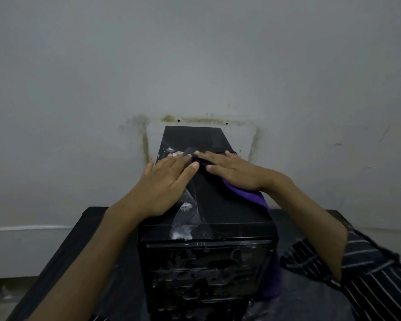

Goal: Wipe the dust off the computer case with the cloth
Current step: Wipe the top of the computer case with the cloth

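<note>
Two hands are resting on top of the black computer case [208, 205], which is standing on a dark table [63, 256] against a grey wall [195, 54]. I am seeing the left hand [164, 181] lying flat with fingers straight and spread, palm down on the left half of the top panel, holding nothing. The right hand [232, 170] is also lying flat with fingers extended, pressing the purple cloth [245, 193] onto the right half of the top panel. The cloth is showing beneath the palm and between the two hands, and is trailing over the case's right edge and hanging down its right side [273, 281]. White dust patches [183, 234] are showing on the near left part of the top and along the front upper edge. The wall behind the case is bearing brownish stain lines [204, 120]. A striped sleeve [368, 274] is covering the right upper arm. I cannot tell what the case's front panel holds; it is dark and reflective.
</note>
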